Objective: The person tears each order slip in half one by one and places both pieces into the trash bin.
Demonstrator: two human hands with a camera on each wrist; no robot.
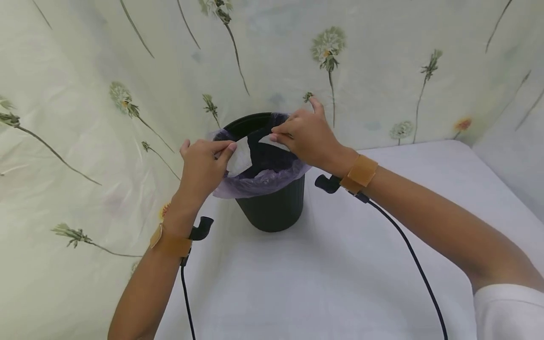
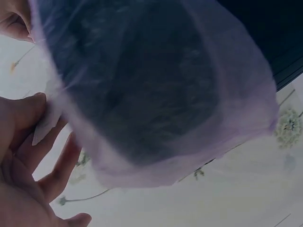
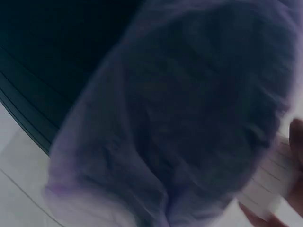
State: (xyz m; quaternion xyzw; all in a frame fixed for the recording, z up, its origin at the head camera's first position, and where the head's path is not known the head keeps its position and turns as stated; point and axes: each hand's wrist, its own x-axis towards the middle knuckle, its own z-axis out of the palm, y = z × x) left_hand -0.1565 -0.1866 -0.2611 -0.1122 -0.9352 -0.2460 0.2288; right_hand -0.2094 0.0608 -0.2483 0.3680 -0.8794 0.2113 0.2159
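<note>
Both my hands pinch paper over one black bin (image 1: 272, 208) on the table (image 1: 382, 264): left hand (image 1: 203, 165) one white scrap (image 1: 240, 158), right hand (image 1: 308, 137) another (image 1: 272, 140). One purple liner (image 1: 259, 182) blurs both wrist views.

In the head view the left hand (image 1: 204, 165) and right hand (image 1: 308, 134) cover part of the bin (image 1: 272, 208) rim and the purple liner bag (image 1: 259, 179) there; the bin's inside is too dark to read. The white paper scrap (image 1: 240, 158) is partly behind the left fingers. Both wrist views are blurred: the bag (image 2: 156, 94) fills them, and only fingertips (image 3: 296, 137) show at the right wrist picture's edge.
</note>
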